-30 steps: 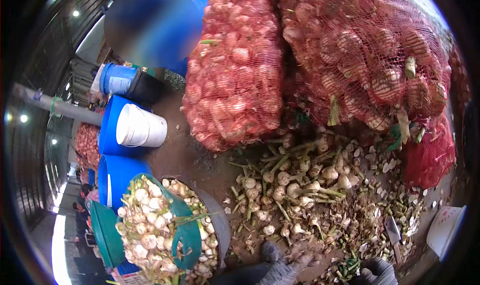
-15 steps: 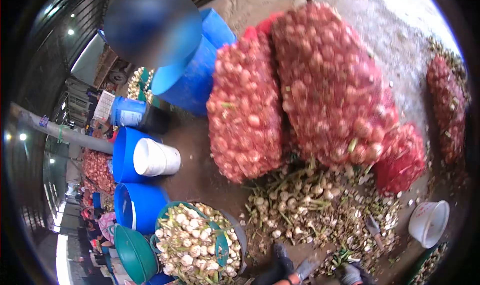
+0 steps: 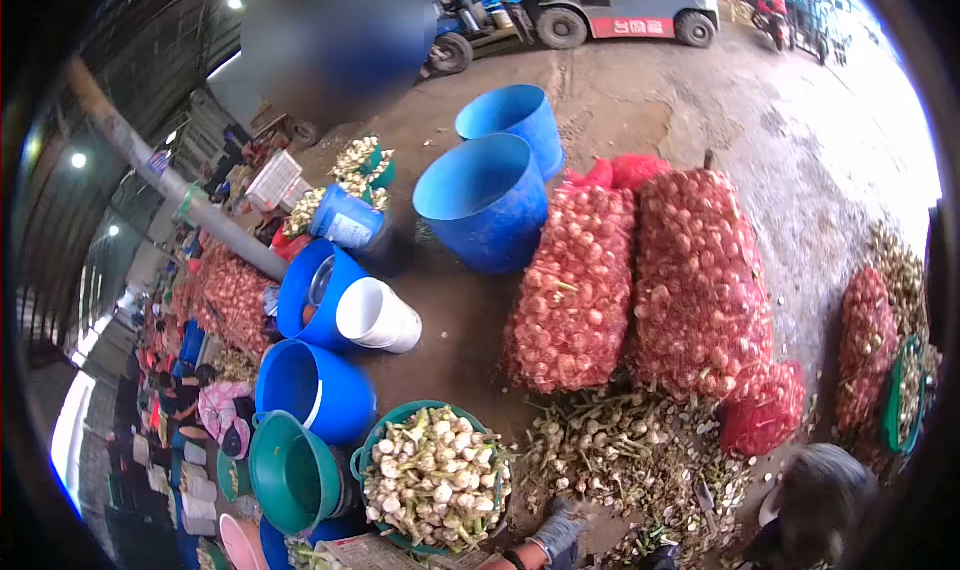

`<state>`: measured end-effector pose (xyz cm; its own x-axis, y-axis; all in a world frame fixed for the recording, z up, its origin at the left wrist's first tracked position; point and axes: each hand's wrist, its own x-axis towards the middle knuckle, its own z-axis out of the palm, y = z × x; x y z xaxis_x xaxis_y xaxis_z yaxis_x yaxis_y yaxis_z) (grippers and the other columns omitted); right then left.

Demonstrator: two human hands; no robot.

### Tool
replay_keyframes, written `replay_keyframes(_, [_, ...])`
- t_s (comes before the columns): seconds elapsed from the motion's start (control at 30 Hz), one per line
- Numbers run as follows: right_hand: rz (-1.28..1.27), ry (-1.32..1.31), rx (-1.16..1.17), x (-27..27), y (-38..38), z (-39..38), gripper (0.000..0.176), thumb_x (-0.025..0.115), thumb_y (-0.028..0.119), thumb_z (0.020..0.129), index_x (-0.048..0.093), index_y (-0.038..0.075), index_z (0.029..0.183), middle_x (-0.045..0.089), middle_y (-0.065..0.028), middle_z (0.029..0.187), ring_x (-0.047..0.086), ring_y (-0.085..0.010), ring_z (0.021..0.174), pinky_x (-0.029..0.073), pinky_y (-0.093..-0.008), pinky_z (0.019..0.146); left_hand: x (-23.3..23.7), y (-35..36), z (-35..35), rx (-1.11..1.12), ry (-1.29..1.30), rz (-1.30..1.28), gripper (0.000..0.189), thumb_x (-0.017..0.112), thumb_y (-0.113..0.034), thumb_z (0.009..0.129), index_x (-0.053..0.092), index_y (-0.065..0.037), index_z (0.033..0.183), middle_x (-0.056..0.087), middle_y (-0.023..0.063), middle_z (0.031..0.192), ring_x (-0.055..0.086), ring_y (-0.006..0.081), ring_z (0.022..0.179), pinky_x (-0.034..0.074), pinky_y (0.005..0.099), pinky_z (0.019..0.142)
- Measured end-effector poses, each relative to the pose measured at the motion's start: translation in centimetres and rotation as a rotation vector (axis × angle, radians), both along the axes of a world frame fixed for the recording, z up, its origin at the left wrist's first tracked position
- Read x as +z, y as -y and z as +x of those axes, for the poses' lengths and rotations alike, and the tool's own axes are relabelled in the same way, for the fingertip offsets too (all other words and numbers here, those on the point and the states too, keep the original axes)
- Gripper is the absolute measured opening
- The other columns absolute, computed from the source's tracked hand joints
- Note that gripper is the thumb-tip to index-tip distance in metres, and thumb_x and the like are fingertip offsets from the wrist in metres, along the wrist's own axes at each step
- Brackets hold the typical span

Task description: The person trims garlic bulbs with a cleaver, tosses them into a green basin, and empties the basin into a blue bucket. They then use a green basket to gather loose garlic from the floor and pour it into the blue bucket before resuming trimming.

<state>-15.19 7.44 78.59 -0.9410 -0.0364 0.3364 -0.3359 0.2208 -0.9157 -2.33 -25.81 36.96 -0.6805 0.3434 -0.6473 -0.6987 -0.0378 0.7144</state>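
My left hand [image 3: 562, 530], in a grey glove with a dark band at the wrist, is low in the view, fingers stretched out beside the loose garlic. No object shows in it. At the lower right, a blurred grey-and-dark shape appears to be my right hand [image 3: 825, 485], gloved and raised near the camera; its fingers cannot be made out. Cut garlic bulbs and stalks [image 3: 610, 440] lie heaped on the floor between them. A knife [image 3: 707, 500] rests on the scraps. Left of my left hand stands a green tub [image 3: 420, 407] heaped with trimmed garlic bulbs.
Two large red mesh sacks of garlic [image 3: 575, 280] [image 3: 700, 280] stand beyond the heap, beside a smaller red sack [image 3: 765, 410]. Blue bins [image 3: 480, 205], a white bucket [image 3: 380, 315] and a green basin [image 3: 295, 470] stand left. A forklift [image 3: 640, 5] is behind.
The view has tilted up and swung, bringing the forklift into sight. The blurred grey shape now covers part of the white bowl at right. My left hand appears farther left and lower-armed.
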Motion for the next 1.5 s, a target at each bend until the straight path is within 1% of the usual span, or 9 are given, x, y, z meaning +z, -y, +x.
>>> replay_keyframes(0.1, [0.052,-0.127,0.102,6.7,3.2,-0.4,0.054,0.071,0.039,0.085,0.052,0.004,0.121,0.061,-0.0043,0.087,0.057,-0.0132,0.076,0.047,-0.0278,0.066,18.5,2.6,-5.2,-0.232,-0.208,-0.462,0.019,0.051,-0.008,0.094,0.06,-0.006,0.111,0.061,0.0017,0.089,0.056,0.0123,0.078,0.049,0.0269,0.07])
replay_keyframes(0.17, [0.068,-0.16,0.184,10.0,6.3,-0.8,0.053,0.072,0.039,0.085,0.053,0.004,0.12,0.061,-0.0044,0.087,0.057,-0.0135,0.076,0.047,-0.0281,0.066,10.9,6.6,-3.1,0.093,-0.007,-0.13,0.02,0.046,-0.011,0.095,0.06,-0.006,0.108,0.064,0.008,0.092,0.061,0.019,0.081,0.05,0.0302,0.075])
replay_keyframes(0.27, [0.051,-0.149,0.304,12.8,11.6,-0.9,0.053,0.072,0.04,0.084,0.053,0.004,0.119,0.061,-0.0046,0.087,0.058,-0.014,0.076,0.047,-0.0286,0.066,11.3,10.5,-2.1,-0.382,-0.519,-0.58,0.033,0.059,-0.026,0.091,0.06,-0.004,0.116,0.067,0.0069,0.092,0.06,0.0179,0.082,0.049,0.0332,0.076])
replay_keyframes(0.37, [0.035,-0.069,0.41,13.3,16.7,-0.5,0.053,0.072,0.04,0.084,0.053,0.004,0.119,0.061,-0.0048,0.087,0.058,-0.0145,0.076,0.048,-0.029,0.066,28.6,10.8,-5.5,-0.453,-0.265,-0.657,0.031,0.047,-0.025,0.095,0.063,-0.005,0.113,0.064,0.018,0.115,0.061,0.0331,0.106,0.047,0.0376,0.094])
replay_keyframes(0.47, [0.022,0.027,0.483,12.8,21.0,-0.1,0.052,0.072,0.04,0.084,0.054,0.004,0.118,0.061,-0.0049,0.087,0.058,-0.015,0.076,0.048,-0.0295,0.067,17.3,14.2,-2.4,-0.385,-0.279,-0.527,0.041,0.057,-0.034,0.091,0.061,-0.006,0.121,0.065,0.0175,0.116,0.061,0.0329,0.107,0.046,0.0369,0.094])
replay_keyframes(0.83, [0.048,0.136,0.564,13.0,26.3,1.7,0.051,0.072,0.04,0.083,0.055,0.005,0.115,0.062,-0.0056,0.087,0.059,-0.0169,0.077,0.048,-0.0311,0.067,14.1,21.6,2.8,-0.242,-0.337,-0.596,0.038,0.065,-0.034,0.087,0.06,-0.006,0.111,0.07,0.012,0.1,0.067,0.0257,0.093,0.051,0.0358,0.081])
replay_keyframes(1.17, [0.051,0.059,0.651,13.9,22.2,2.8,0.05,0.072,0.041,0.081,0.057,0.005,0.113,0.062,-0.0062,0.088,0.059,-0.0186,0.077,0.049,-0.0326,0.067,17.3,30.0,12.7,-0.425,-0.231,-1.051,0.045,0.066,-0.043,0.082,0.066,-0.008,0.11,0.067,0.0215,0.105,0.062,0.0383,0.1,0.048,0.0415,0.088])
replay_keyframes(1.23, [0.05,0.051,0.682,14.1,21.6,2.7,0.05,0.073,0.041,0.081,0.057,0.005,0.112,0.062,-0.0063,0.088,0.059,-0.019,0.077,0.049,-0.0329,0.067,28.0,25.8,10.0,-0.223,0.011,-0.96,0.045,0.064,-0.042,0.083,0.066,-0.006,0.111,0.065,0.0233,0.108,0.061,0.0389,0.102,0.048,0.0421,0.089])
replay_keyframes(1.5, [0.011,0.008,0.813,13.5,20.0,2.1,0.049,0.073,0.041,0.08,0.058,0.006,0.111,0.063,-0.0068,0.088,0.06,-0.0203,0.078,0.049,-0.0341,0.068,27.6,21.8,13.7,-0.165,-0.013,-0.922,0.049,0.059,-0.04,0.087,0.058,-0.004,0.121,0.063,0.0202,0.118,0.06,0.0353,0.109,0.047,0.0403,0.095])
